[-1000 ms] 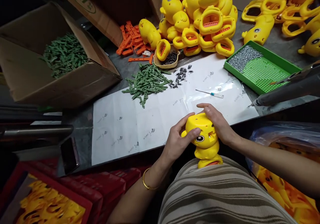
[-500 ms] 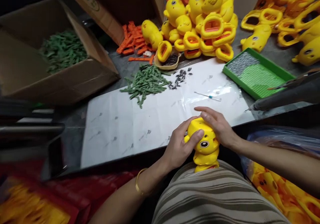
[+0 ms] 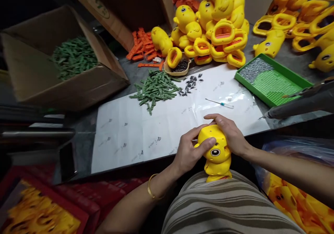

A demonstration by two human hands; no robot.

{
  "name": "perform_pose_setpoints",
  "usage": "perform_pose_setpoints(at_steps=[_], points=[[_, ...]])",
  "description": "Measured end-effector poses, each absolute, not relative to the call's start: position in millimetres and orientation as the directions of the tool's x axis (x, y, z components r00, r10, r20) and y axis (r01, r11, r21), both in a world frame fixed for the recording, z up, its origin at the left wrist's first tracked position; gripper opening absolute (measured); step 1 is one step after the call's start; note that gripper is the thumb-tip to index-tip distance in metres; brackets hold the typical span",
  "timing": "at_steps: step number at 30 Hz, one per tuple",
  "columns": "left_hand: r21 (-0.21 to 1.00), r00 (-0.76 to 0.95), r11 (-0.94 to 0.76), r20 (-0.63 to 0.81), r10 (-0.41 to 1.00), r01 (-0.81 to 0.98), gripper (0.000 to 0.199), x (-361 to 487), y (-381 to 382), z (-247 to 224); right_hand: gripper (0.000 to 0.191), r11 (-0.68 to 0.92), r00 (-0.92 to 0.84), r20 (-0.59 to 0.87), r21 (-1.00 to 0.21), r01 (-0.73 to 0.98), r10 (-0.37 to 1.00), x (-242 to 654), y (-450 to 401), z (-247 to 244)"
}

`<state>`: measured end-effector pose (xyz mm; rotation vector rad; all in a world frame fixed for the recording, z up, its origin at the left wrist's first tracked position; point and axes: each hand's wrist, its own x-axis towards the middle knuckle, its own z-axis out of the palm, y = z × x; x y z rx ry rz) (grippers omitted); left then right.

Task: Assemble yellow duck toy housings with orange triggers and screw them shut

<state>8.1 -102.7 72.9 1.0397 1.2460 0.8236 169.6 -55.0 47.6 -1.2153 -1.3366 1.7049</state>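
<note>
A yellow duck toy with a round eye stands upright against my striped shirt, below the table's front edge. My left hand grips its head from the left, the thumb lying above the eye. On the right side of the head, my right hand is wrapped round it, its fingertips over the top and partly hidden. Beyond the hands, a thin screwdriver with a clear and blue handle lies on the white sheet. Green strips and small dark parts are heaped farther back.
A cardboard box of green strips stands at the left. Yellow toys are piled at the back, near orange parts and a small basket. A green tray and a dark tool are at the right.
The whole view has shifted slightly, so the scene sits a little lower and to the right. Both hands keep the same hold on the yellow toy.
</note>
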Motion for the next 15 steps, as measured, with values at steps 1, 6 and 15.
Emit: perform_pose_setpoints(at_steps=[1, 6, 15], points=[[0.939, 0.139, 0.344, -0.344, 0.929, 0.029, 0.048, 8, -104, 69, 0.048, -0.281, -0.363, -0.281, -0.958, 0.054, 0.888, 168, -54, 45], [0.919, 0.075, 0.382, -0.376, 0.923, -0.098, 0.055, 7, -112, 46, 0.048, -0.279, -0.36, -0.284, -0.958, 0.067, 0.889, 166, -46, 29], [0.749, 0.209, 0.561, -0.522, 0.827, -0.352, 0.058, 34, -135, 17, 0.06, -0.55, -0.214, -0.524, -0.831, -0.082, 0.824, 168, -42, 25]])
